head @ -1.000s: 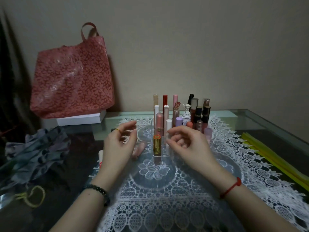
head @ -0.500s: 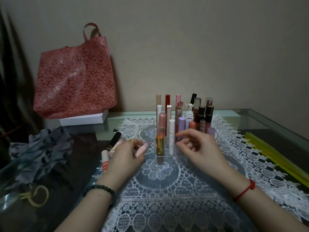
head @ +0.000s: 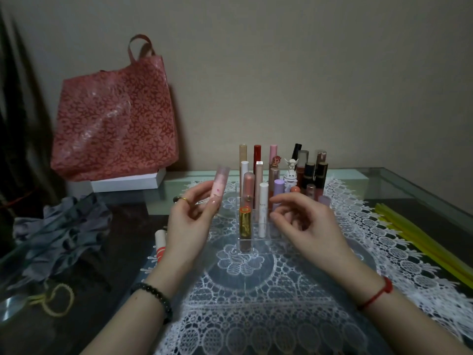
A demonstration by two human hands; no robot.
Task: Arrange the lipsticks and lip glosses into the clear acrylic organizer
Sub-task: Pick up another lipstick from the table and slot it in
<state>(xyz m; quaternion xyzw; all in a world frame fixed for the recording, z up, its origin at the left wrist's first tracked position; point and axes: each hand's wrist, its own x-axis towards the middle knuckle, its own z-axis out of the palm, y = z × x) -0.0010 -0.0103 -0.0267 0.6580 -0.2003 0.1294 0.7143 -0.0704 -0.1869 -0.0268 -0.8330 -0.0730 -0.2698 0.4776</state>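
A pale pink lip gloss tube (head: 218, 187) stands nearly upright, pinched in the left hand (head: 190, 224) just left of the clear acrylic organizer (head: 258, 239), which stands on the lace mat (head: 256, 303) with many tubes upright inside. The right hand (head: 304, 221) hovers beside it, fingers loosely curled, holding nothing.

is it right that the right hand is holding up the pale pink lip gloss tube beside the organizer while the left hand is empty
Not quite: the hands are swapped. The head view shows the left hand holding up the pale pink lip gloss tube beside the organizer, while the right hand is empty.
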